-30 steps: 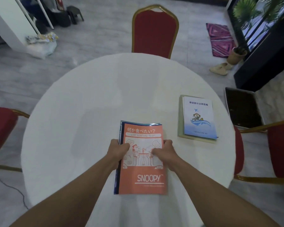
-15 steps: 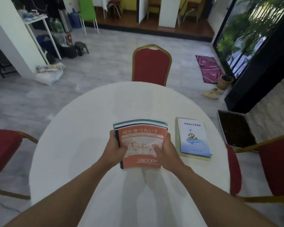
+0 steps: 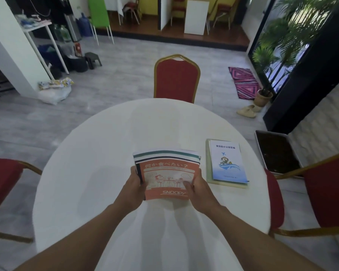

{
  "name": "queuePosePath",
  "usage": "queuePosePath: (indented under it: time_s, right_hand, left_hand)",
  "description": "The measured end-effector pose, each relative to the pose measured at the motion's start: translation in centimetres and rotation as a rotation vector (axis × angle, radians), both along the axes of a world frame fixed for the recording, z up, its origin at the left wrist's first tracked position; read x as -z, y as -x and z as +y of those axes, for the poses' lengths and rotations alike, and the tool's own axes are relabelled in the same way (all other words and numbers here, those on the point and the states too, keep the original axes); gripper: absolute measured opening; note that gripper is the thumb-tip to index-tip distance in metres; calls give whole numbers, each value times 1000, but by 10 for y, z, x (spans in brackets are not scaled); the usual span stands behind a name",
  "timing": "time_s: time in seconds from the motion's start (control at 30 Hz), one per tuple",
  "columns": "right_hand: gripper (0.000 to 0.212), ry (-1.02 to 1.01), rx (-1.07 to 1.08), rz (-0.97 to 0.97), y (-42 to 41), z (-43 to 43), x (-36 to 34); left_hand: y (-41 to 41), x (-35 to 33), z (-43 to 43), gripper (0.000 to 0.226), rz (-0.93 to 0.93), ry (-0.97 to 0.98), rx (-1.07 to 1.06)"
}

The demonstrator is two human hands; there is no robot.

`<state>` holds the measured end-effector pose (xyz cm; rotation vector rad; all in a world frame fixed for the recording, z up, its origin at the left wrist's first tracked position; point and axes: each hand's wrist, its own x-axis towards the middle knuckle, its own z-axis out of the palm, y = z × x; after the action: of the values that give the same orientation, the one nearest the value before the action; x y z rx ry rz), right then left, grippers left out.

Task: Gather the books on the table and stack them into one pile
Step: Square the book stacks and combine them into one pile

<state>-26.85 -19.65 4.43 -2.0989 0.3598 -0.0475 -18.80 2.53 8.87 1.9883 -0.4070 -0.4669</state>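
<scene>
Held books: a small stack topped by an orange book was clasped between both hands above the white round bench, its far end tipped upward.
Left grip: the left hand was closed on the stack's left edge, thumb on the cover and the other fingers hidden beneath, most likely to keep the lower books from sliding out.
Right grip: the right hand was closed on the right edge in the same way, thumb pressed on the orange cover.
Alignment: striped covers and loose edges stuck out past the orange book's far end, so the stack was not squared; gripping both sides looked like a way to hold it together while carrying.
Remaining books: a blue and white book lay on a pale green one on the bench, just right of the held stack and apart from it.
Step in hand: probably bringing the held stack across to join the two lying at the right, or the reverse; which pile would be the base could not be told.
Progress: two groups were left to merge into one pile.
Risk: the thin books could fan out or slip if either hand loosened.
Surroundings: a red chair stood beyond the bench, clear of the work.
</scene>
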Motion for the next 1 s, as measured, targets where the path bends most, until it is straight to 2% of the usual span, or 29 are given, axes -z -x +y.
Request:
queuePosePath:
  time_s: [0.43, 0.73, 1.0]
  right_hand:
    - [30, 14, 23, 12, 9, 4, 4]
    - [27, -53, 11, 64, 1, 1, -3]
    - [38, -132, 135, 147, -26, -7, 3]
  left_hand:
    - [8, 4, 0, 32, -4, -36, 24]
    - [-2, 8, -6, 34, -21, -87, -13]
    - [-27, 22, -28, 36, 118, -184, -155]
